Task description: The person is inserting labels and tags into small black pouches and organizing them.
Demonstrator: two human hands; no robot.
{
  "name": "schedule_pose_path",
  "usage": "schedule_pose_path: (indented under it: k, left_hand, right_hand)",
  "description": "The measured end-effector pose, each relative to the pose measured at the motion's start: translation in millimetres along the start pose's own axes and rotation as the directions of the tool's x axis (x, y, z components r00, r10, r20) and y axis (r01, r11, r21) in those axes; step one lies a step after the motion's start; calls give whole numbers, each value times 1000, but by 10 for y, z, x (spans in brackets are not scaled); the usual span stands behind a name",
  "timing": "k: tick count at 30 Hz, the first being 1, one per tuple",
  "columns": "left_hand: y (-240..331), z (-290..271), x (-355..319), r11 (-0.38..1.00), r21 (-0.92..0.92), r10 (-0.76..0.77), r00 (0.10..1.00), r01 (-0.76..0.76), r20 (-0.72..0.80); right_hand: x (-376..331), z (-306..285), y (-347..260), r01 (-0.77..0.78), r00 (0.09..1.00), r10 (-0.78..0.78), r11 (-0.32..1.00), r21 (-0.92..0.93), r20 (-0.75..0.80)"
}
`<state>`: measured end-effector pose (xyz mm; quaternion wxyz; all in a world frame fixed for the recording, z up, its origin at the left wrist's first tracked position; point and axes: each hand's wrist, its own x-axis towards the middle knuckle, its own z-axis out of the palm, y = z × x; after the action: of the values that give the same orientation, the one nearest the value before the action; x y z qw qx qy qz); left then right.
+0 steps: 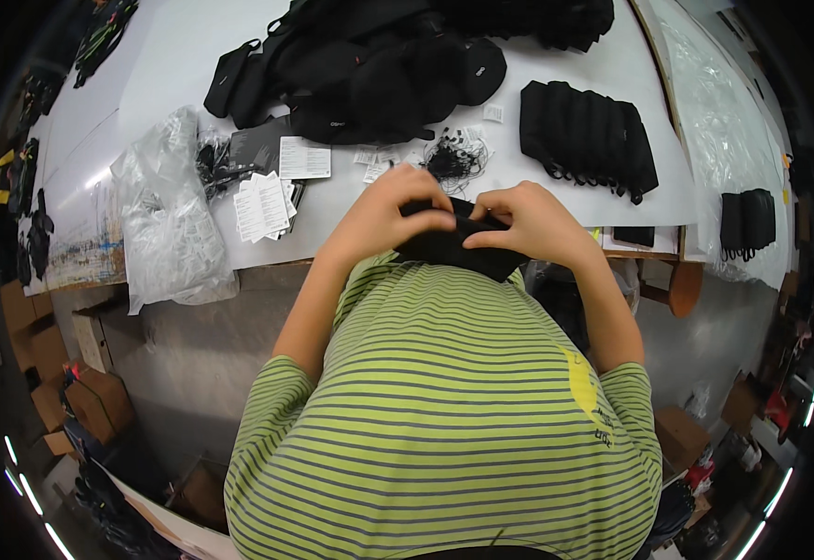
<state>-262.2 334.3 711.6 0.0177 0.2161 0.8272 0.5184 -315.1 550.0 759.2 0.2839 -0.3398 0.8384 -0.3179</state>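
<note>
A black fabric pouch (472, 257) is held close to my body at the table's front edge. My left hand (399, 213) pinches its upper left part between thumb and fingers. On the other side, my right hand (530, 222) has its thumb and fingers closed on the upper edge. The hands partly cover the pouch, so what lies inside it cannot be seen. Just beyond my hands lies a tangle of thin black strings (456, 157) with small white tags (376, 166) beside it.
A pile of black fabric bags (369, 84) covers the table's far middle. To the right lies a row of stacked black pouches (586, 135). Printed cards (262, 207) and a clear plastic bag (172, 215) of tags are at left. Cardboard boxes (99, 406) stand lower left.
</note>
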Motion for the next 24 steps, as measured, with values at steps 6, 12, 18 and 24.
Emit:
schedule_pose_path:
  k: [6, 12, 18, 24]
  left_hand:
    - [-1577, 517, -409, 899, 15, -344, 729, 437, -592]
    - [-1734, 560, -598, 762, 458, -260, 864, 458, -432]
    - [-1708, 370, -446, 830, 323, -220, 798, 456, -561]
    - [-408, 219, 27, 942, -291, -324, 664, 164, -674]
  right_hand:
    - [-138, 33, 161, -94, 991, 95, 995, 19, -96]
    - [-300, 71, 354, -231, 947, 220, 973, -22, -233]
    - [-307, 272, 424, -177, 941, 143, 980, -88, -307]
    - [-232, 381, 336, 10, 935, -111, 958, -287, -336]
